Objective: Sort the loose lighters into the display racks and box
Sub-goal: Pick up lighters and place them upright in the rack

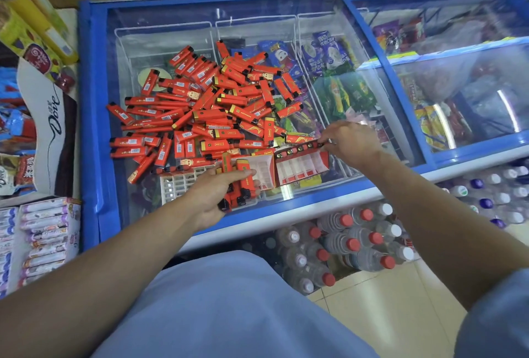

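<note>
Gripping a small bundle of red lighters [243, 186], fingers curled round them: left hand [217, 194], low over the near edge of the freezer's glass lid [160, 39], black caps pointing toward the body. Just behind that hand, flat on the glass, a white plastic grid rack [179, 184] with bare cells. Beside it, a red-and-white cardboard display rack [300, 165], its white compartments showing, one row of lighters already seated along its far edge [297, 148]. Pinching the right end of that row with curled fingertips: right hand [350, 138], reaching in from the right. Heaped across the middle of the lid, well beyond both racks, a big loose pile of red lighters [200, 100], lying every way, some barcode side up. Under the glass, wire baskets of wrapped ice creams [323, 54]. On the floor against the freezer front, shrink-wrapped water bottles [352, 243] with red and white caps. Far left, stacked snack packets [45, 231].
</note>
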